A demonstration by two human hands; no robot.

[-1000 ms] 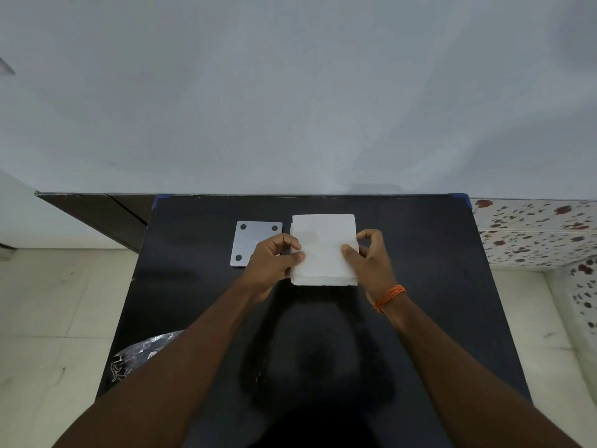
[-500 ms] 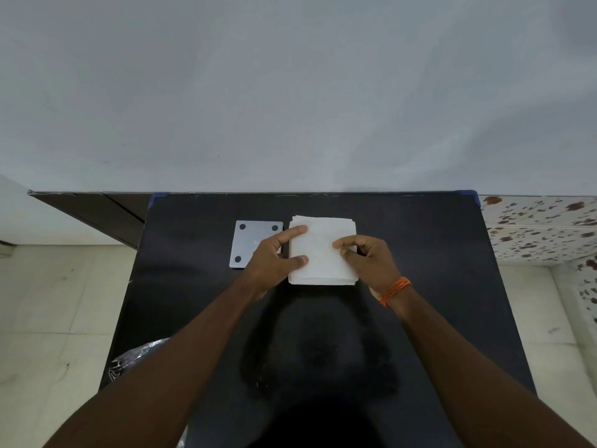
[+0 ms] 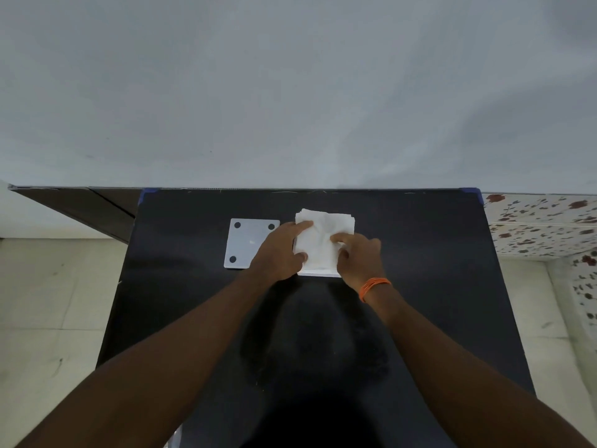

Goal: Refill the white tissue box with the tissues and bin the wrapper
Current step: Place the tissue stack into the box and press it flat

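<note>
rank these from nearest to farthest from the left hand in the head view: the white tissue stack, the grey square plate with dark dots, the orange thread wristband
1. White tissue stack: touched by the left hand, at its right; grey square plate with dark dots: partly under that hand, on its left. Too close to call.
2. Orange thread wristband: on the other wrist, beyond the stack.

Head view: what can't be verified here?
- White tissue box: only its near edge shows, covered by the white tissue stack and both hands.
- Flat grey square lid: right corner hidden by left hand.
- Wrapper and bin: not identifiable.
- Right hand: grip unclear.
</note>
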